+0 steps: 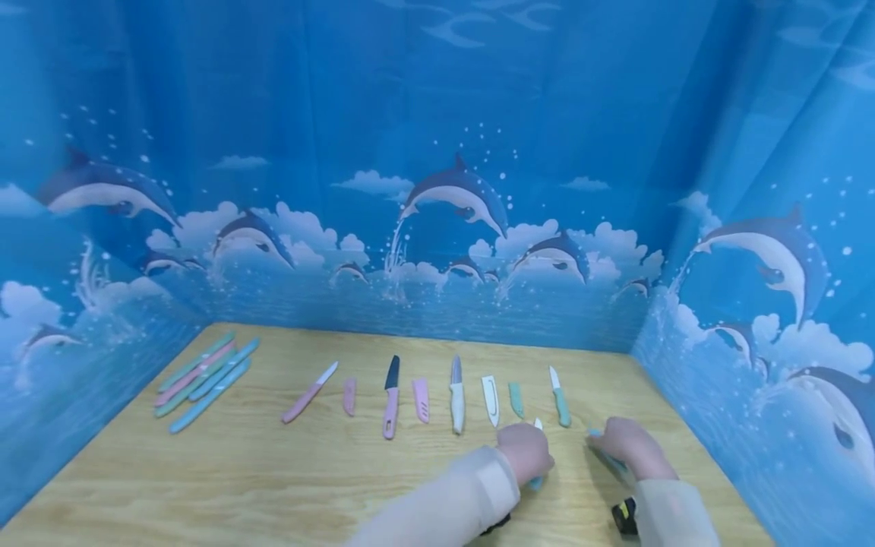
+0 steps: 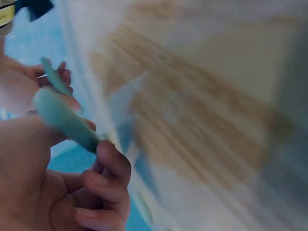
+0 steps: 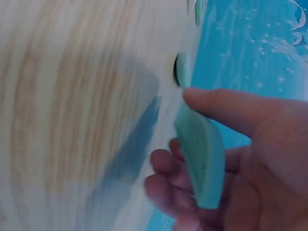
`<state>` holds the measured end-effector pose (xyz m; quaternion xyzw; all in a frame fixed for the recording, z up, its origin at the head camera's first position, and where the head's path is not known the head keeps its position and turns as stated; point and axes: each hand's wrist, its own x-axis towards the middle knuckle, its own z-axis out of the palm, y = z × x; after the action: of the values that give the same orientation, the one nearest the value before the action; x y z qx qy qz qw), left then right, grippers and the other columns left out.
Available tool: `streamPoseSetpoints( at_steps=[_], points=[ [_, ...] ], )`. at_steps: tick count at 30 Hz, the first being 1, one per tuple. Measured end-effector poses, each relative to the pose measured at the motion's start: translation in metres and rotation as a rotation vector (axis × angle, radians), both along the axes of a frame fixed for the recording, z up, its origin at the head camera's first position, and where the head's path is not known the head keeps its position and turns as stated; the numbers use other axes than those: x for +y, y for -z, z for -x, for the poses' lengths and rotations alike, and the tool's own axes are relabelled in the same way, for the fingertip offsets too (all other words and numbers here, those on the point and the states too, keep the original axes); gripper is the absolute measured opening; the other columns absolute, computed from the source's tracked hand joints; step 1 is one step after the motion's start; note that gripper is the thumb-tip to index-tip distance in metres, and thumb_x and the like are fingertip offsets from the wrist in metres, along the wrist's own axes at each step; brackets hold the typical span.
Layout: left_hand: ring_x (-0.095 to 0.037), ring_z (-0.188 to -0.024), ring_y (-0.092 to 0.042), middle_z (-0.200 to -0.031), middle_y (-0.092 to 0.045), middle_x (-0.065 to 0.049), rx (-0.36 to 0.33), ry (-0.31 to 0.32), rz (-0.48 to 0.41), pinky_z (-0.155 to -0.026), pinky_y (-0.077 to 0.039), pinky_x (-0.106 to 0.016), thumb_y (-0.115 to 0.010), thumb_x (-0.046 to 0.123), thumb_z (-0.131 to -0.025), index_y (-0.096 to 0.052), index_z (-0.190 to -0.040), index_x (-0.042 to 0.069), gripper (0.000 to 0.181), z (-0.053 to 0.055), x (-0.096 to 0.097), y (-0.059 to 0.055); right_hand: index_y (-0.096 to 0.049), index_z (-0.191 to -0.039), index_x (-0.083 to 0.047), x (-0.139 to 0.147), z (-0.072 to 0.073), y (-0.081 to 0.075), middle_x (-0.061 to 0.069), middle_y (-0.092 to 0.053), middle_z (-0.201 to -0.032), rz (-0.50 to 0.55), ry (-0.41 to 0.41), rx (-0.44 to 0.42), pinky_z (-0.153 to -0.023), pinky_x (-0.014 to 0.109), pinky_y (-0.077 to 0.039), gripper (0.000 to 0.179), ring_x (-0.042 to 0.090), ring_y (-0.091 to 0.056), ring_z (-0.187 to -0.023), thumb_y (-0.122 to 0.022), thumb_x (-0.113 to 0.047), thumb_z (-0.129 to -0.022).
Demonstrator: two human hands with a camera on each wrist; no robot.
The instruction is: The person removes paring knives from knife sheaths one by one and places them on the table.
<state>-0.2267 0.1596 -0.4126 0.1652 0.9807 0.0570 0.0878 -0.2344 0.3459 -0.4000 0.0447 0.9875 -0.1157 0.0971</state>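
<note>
My left hand (image 1: 525,453) pinches the handle of a light-blue paring knife (image 2: 65,118) between thumb and fingertips. In the head view its pale blade tip shows beyond the hand, and the handle end below. To the right, my right hand (image 1: 630,444) holds a light-blue blade cover (image 3: 204,161) between thumb and fingers, its hollow side facing the table. Both hands are low over the wood, with the knife and cover apart. Nearest beyond them lie a green-handled knife (image 1: 562,406) and a green blade cover (image 1: 516,400).
A white knife (image 1: 457,399) and white cover (image 1: 490,400) lie mid-table (image 1: 260,486). Left of them are a pink knife with dark blade (image 1: 391,403), two pink covers (image 1: 421,400) and a pink knife with white blade (image 1: 309,396). Several sheathed knives (image 1: 205,380) cluster at far left. Dolphin-print curtains surround the table.
</note>
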Motion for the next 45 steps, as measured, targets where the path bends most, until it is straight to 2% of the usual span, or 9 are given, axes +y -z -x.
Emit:
streamPoseSetpoints(
  at_steps=[3, 5, 7, 9, 18, 26, 33, 38, 45],
  points=[
    [-0.010, -0.063, -0.049, -0.069, -0.057, 0.004, 0.012, 0.026, 0.013, -0.066, -0.045, -0.021, -0.061, 0.045, -0.089, -0.066, -0.070, 0.018, 0.034, 0.004, 0.011, 0.003, -0.059, -0.089, 0.009, -0.001, 0.002, 0.002, 0.012, -0.058, -0.074, 0.045, -0.012, -0.035, -0.061, 0.037, -0.049, 0.038, 0.020, -0.052, -0.063, -0.060, -0.029, -0.091],
    [-0.009, -0.065, -0.051, -0.072, -0.059, 0.005, 0.008, 0.046, 0.015, -0.067, -0.046, -0.020, -0.062, 0.044, -0.089, -0.068, -0.073, 0.018, 0.031, 0.005, 0.017, 0.004, -0.057, -0.084, 0.006, -0.003, 0.003, 0.003, 0.009, -0.054, -0.067, 0.086, 0.005, -0.066, -0.052, 0.029, -0.044, 0.033, 0.016, -0.048, -0.056, -0.061, -0.026, -0.091],
    [-0.009, -0.066, -0.051, -0.072, -0.060, 0.005, -0.003, 0.054, 0.020, -0.067, -0.045, -0.019, -0.060, 0.044, -0.089, -0.068, -0.073, 0.019, 0.031, 0.004, 0.022, 0.003, -0.053, -0.075, -0.003, -0.006, 0.003, 0.004, 0.002, -0.046, -0.057, 0.127, 0.022, -0.080, -0.046, 0.022, -0.035, 0.027, 0.012, -0.041, -0.048, -0.062, -0.023, -0.091],
    [-0.009, -0.065, -0.051, -0.073, -0.061, 0.005, -0.022, 0.053, 0.021, -0.066, -0.044, -0.019, -0.060, 0.045, -0.090, -0.070, -0.075, 0.019, 0.031, 0.003, 0.026, 0.001, -0.051, -0.074, -0.004, -0.009, 0.003, 0.003, 0.001, -0.045, -0.054, 0.147, 0.024, -0.082, -0.043, 0.021, -0.035, 0.027, 0.012, -0.042, -0.045, -0.064, -0.022, -0.089],
    [-0.010, -0.061, -0.050, -0.072, -0.058, 0.002, -0.059, 0.020, 0.033, -0.057, -0.042, -0.019, -0.055, 0.049, -0.094, -0.069, -0.076, 0.018, 0.039, 0.001, 0.034, -0.001, -0.058, -0.085, 0.004, -0.016, 0.008, -0.003, 0.010, -0.057, -0.065, 0.129, 0.069, -0.140, -0.048, 0.024, -0.048, 0.019, 0.017, -0.054, -0.053, -0.070, -0.010, -0.081],
    [-0.010, -0.066, -0.053, -0.075, -0.061, 0.002, -0.028, 0.024, 0.020, -0.064, -0.047, -0.020, -0.056, 0.048, -0.093, -0.069, -0.077, 0.018, 0.037, 0.003, 0.035, 0.001, -0.055, -0.079, 0.003, -0.018, 0.010, -0.001, 0.012, -0.056, -0.066, 0.095, 0.040, -0.063, -0.047, 0.025, -0.049, 0.023, 0.020, -0.056, -0.053, -0.076, -0.006, -0.077],
    [-0.010, -0.064, -0.053, -0.073, -0.061, 0.003, -0.009, 0.010, 0.025, -0.061, -0.045, -0.020, -0.057, 0.045, -0.093, -0.069, -0.074, 0.018, 0.035, 0.003, 0.037, 0.004, -0.056, -0.085, 0.005, -0.017, 0.012, 0.000, 0.013, -0.058, -0.069, 0.156, 0.149, -0.128, -0.050, 0.024, -0.053, 0.024, 0.019, -0.059, -0.056, -0.075, -0.006, -0.079],
    [-0.010, -0.064, -0.053, -0.073, -0.061, 0.003, -0.013, 0.000, 0.023, -0.061, -0.046, -0.020, -0.057, 0.046, -0.092, -0.069, -0.075, 0.018, 0.036, 0.002, 0.039, 0.005, -0.055, -0.079, 0.003, -0.017, 0.008, 0.000, 0.012, -0.059, -0.063, 0.144, 0.123, -0.119, -0.047, 0.023, -0.051, 0.022, 0.016, -0.057, -0.049, -0.076, -0.005, -0.079],
    [-0.009, -0.068, -0.056, -0.074, -0.063, 0.004, -0.002, 0.004, 0.033, -0.068, -0.048, -0.021, -0.054, 0.058, -0.091, -0.068, -0.071, 0.019, 0.046, 0.002, 0.039, 0.004, -0.054, -0.071, 0.000, -0.014, 0.004, 0.001, 0.009, -0.058, -0.055, 0.115, 0.051, -0.050, -0.045, 0.024, -0.050, 0.024, 0.014, -0.056, -0.044, -0.077, -0.005, -0.076]
  ],
)
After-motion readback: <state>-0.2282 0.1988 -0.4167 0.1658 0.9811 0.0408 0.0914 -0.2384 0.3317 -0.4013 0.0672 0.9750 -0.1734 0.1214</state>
